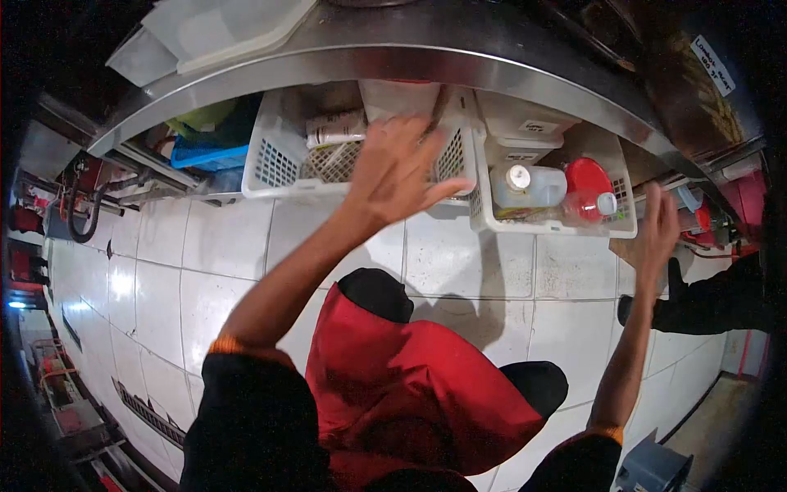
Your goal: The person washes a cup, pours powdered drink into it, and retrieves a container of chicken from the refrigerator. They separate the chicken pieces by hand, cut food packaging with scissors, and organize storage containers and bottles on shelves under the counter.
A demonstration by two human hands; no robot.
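Observation:
My left hand (pixel 397 168), fingers spread, is over the front of a white plastic basket (pixel 270 176) on the shelf beneath a steel counter. Nothing shows in its grasp; whether it touches the basket I cannot tell. A white packet (pixel 336 129) and a white tub (pixel 398 98) are inside that basket. Raised beside the right-hand basket (pixel 557 227), my right hand (pixel 661 223) is slightly blurred, with its fingers stretched out and nothing seen in them. That basket contains a clear jug with a white cap (pixel 541 187), a red-lidded container (pixel 586 175) and a clear bottle (pixel 592 205).
The steel counter edge (pixel 393 61) curves above both baskets. A blue crate (pixel 209 156) is at the left of the shelf. Another person's dark-clothed leg (pixel 705 303) is at the right. White tiles (pixel 467 254) cover the floor, and a floor drain (pixel 147 414) lies lower left.

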